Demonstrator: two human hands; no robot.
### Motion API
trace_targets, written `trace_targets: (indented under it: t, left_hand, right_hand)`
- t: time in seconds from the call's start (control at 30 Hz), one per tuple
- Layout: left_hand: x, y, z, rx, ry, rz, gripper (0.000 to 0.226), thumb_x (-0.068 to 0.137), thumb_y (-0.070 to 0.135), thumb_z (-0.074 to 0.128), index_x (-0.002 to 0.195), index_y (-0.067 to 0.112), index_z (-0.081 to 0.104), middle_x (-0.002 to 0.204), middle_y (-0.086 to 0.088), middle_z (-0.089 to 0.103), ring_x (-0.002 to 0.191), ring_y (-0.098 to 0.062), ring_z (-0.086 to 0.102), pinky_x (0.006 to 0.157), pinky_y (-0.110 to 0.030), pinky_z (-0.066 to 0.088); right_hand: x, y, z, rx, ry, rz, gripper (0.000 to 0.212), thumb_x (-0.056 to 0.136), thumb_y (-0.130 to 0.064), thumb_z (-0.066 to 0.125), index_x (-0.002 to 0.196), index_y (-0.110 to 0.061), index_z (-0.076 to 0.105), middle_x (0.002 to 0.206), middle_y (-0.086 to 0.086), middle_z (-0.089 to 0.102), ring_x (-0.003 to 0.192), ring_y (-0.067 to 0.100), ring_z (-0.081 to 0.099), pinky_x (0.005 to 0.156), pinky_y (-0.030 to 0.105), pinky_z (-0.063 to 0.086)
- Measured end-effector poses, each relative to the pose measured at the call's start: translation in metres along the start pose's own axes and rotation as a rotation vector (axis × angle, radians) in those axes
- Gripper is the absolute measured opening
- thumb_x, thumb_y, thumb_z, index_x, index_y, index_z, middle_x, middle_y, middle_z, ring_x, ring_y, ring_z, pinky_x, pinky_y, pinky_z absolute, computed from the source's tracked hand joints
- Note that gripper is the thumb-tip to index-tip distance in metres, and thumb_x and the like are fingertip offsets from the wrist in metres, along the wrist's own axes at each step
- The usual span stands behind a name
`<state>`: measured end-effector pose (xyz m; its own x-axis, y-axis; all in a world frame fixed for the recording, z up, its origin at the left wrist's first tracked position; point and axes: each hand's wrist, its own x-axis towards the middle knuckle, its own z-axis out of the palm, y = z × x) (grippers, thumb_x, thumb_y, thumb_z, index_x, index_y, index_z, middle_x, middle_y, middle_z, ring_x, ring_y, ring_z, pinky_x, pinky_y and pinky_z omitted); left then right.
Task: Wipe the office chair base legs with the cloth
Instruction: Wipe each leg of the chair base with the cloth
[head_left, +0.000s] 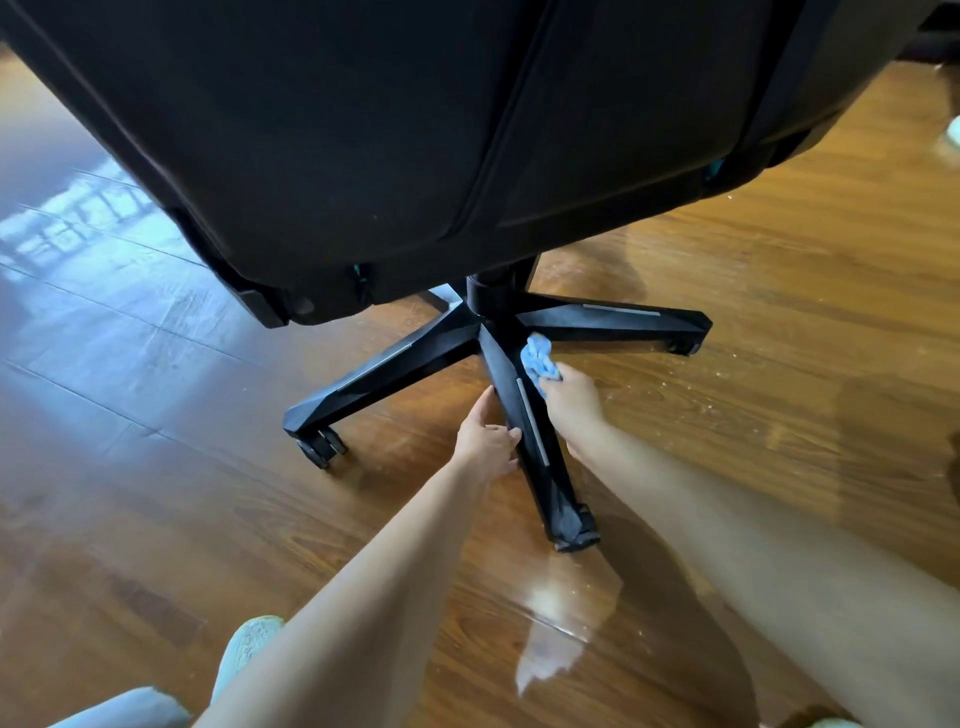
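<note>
A black office chair base spreads its star-shaped legs over the wooden floor under the big dark seat (415, 130). The nearest leg (540, 457) runs toward me and ends in a caster. My left hand (485, 441) grips this leg's left side near its middle. My right hand (571, 402) holds a crumpled light blue cloth (537, 361) pressed against the leg's right side, close to the hub (488, 301). Two other legs stretch out, one to the left (374, 369) and one to the right (618, 319).
Glossy wooden floor (779, 312) all around, with pale dust specks to the right of the base. Casters sit at the leg tips (319, 447). My light shoe (244, 649) is at the bottom left. The seat overhangs the far legs.
</note>
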<state>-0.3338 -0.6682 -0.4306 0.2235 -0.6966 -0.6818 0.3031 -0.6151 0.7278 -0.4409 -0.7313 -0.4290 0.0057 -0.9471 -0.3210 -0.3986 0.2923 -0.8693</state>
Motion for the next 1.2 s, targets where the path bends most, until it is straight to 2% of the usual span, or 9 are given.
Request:
trace_targets:
  t: [0.13, 0.23, 0.37, 0.6, 0.73, 0.87, 0.97, 1.07, 1.2]
  left_hand:
    - [0.001, 0.000, -0.003, 0.046, 0.004, 0.013, 0.084, 0.100, -0.010, 0.061, 0.162, 0.040, 0.036, 0.106, -0.008, 0.063, 0.101, -0.021, 0.067, 0.087, -0.044, 0.064]
    - [-0.001, -0.001, 0.000, 0.051, 0.004, 0.003, 0.086, 0.099, -0.012, 0.060, 0.163, 0.040, 0.034, 0.104, -0.009, 0.063, 0.103, -0.023, 0.065, 0.097, -0.051, 0.060]
    - [-0.001, 0.002, -0.001, 0.045, 0.005, -0.005, 0.085, 0.100, -0.012, 0.058, 0.164, 0.040, 0.033, 0.091, -0.005, 0.064, 0.088, -0.016, 0.065, 0.105, -0.054, 0.056]
    - [-0.007, 0.002, 0.000, -0.028, 0.012, -0.014, 0.084, 0.100, -0.014, 0.056, 0.164, 0.037, 0.035, 0.093, -0.008, 0.063, 0.091, -0.019, 0.066, 0.100, -0.048, 0.058]
    - [-0.005, 0.005, -0.001, 0.005, 0.000, -0.017, 0.083, 0.101, -0.011, 0.057, 0.163, 0.039, 0.034, 0.099, -0.007, 0.068, 0.097, -0.021, 0.067, 0.096, -0.047, 0.061]
    - [-0.008, 0.002, -0.004, 0.028, -0.018, 0.011, 0.084, 0.102, -0.011, 0.056, 0.164, 0.040, 0.032, 0.104, -0.012, 0.070, 0.086, -0.019, 0.065, 0.078, -0.037, 0.060]
    - [-0.008, 0.003, -0.004, -0.001, -0.043, 0.009, 0.085, 0.102, -0.014, 0.053, 0.164, 0.040, 0.032, 0.099, -0.010, 0.067, 0.076, -0.015, 0.063, 0.061, -0.029, 0.055]
    - [-0.008, 0.003, -0.002, 0.017, -0.038, 0.038, 0.079, 0.102, -0.012, 0.052, 0.163, 0.034, 0.034, 0.107, -0.011, 0.067, 0.096, -0.023, 0.065, 0.078, -0.035, 0.059]
    - [-0.007, 0.002, -0.005, 0.030, -0.102, 0.029, 0.078, 0.105, -0.013, 0.046, 0.165, 0.035, 0.030, 0.150, -0.028, 0.054, 0.129, -0.029, 0.060, 0.110, -0.050, 0.051]
  right_hand:
    - [-0.030, 0.036, -0.015, -0.314, 0.013, -0.039, 0.021, 0.100, -0.020, 0.046, 0.081, -0.017, 0.055, 0.072, 0.002, 0.058, 0.062, 0.019, 0.050, 0.052, 0.032, 0.032]
    - [-0.021, 0.032, -0.010, -0.275, 0.006, 0.023, 0.018, 0.094, -0.015, 0.043, 0.089, -0.011, 0.060, 0.077, 0.003, 0.059, 0.062, 0.021, 0.048, 0.053, 0.033, 0.030]
    - [0.019, 0.002, 0.004, -0.158, 0.107, 0.027, 0.019, 0.093, -0.008, 0.047, 0.104, -0.011, 0.062, 0.108, 0.003, 0.059, 0.080, 0.018, 0.055, 0.062, 0.030, 0.041]
    - [0.063, -0.036, 0.017, -0.324, 0.051, 0.119, 0.025, 0.093, 0.002, 0.054, 0.114, -0.001, 0.069, 0.104, 0.012, 0.066, 0.097, 0.029, 0.064, 0.073, 0.029, 0.043]
    - [0.030, -0.020, 0.016, -0.357, 0.097, -0.161, 0.050, 0.091, 0.000, 0.043, 0.130, -0.021, 0.065, 0.116, 0.004, 0.067, 0.095, 0.021, 0.057, 0.070, 0.030, 0.041]
    - [0.006, -0.002, 0.022, -0.570, 0.115, -0.426, 0.057, 0.091, 0.000, 0.043, 0.143, -0.021, 0.056, 0.150, -0.004, 0.054, 0.131, 0.024, 0.055, 0.098, 0.038, 0.052]
    - [0.010, -0.002, 0.024, -0.635, 0.079, -0.434, 0.060, 0.093, -0.002, 0.043, 0.150, -0.019, 0.047, 0.159, -0.002, 0.043, 0.140, 0.024, 0.047, 0.107, 0.039, 0.048]
    - [0.029, -0.017, 0.020, -0.617, 0.078, -0.427, 0.055, 0.098, -0.007, 0.043, 0.152, -0.018, 0.045, 0.159, 0.000, 0.043, 0.143, 0.023, 0.044, 0.110, 0.038, 0.043]
    - [0.033, -0.018, 0.028, -0.598, 0.122, -0.436, 0.052, 0.102, -0.012, 0.043, 0.153, -0.019, 0.045, 0.159, -0.002, 0.043, 0.146, 0.017, 0.039, 0.114, 0.037, 0.040]
